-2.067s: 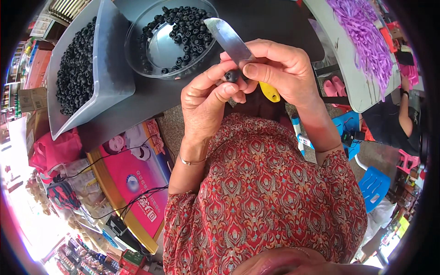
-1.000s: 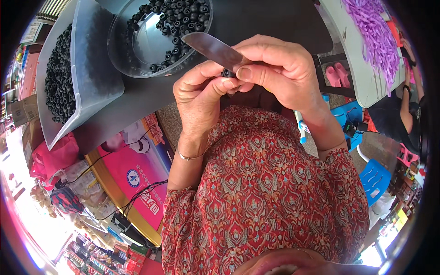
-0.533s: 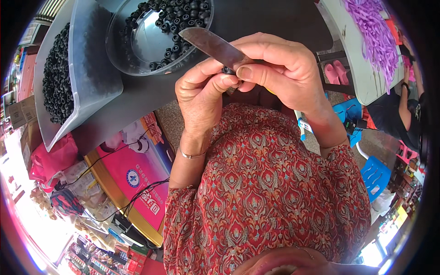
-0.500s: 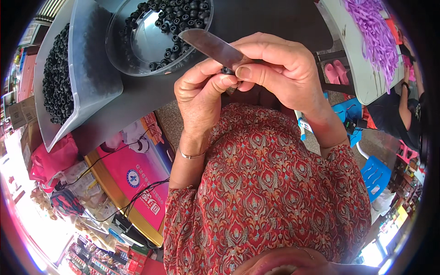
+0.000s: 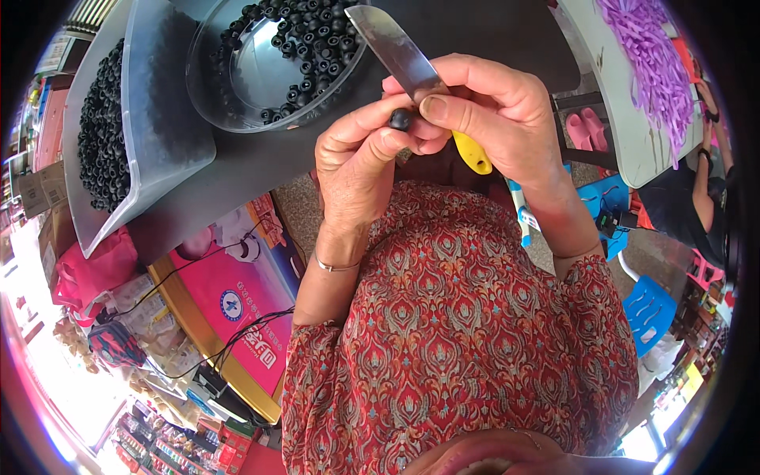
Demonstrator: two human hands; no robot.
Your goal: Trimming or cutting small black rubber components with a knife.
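Between the thumb and fingers of my left hand point(image 5: 356, 158) is a small round black part point(image 5: 400, 119), its smooth rounded side showing. My right hand point(image 5: 499, 119) grips a knife point(image 5: 400, 51) with a yellow handle point(image 5: 472, 153). The thumb presses on the flat of the blade, close to the black part, and the blade points up and to the left. Beyond my hands stands a clear round tub point(image 5: 237, 119) with many similar black parts point(image 5: 321, 36) in it. Whether the blade's edge touches the held part, I cannot tell.
Left of the tub, a translucent bin point(image 5: 170, 134) holds a heap of black parts point(image 5: 101, 150). Both rest on the dark table point(image 5: 475, 28). On the right is a pale table point(image 5: 613, 87) with purple strips point(image 5: 645, 63), a blue stool point(image 5: 651, 309), and another person's arm point(image 5: 703, 178).
The knife has swung more upright, bringing its yellow handle into view. The black part has turned and shows more fully between my left fingers. Both hands have shifted slightly right.
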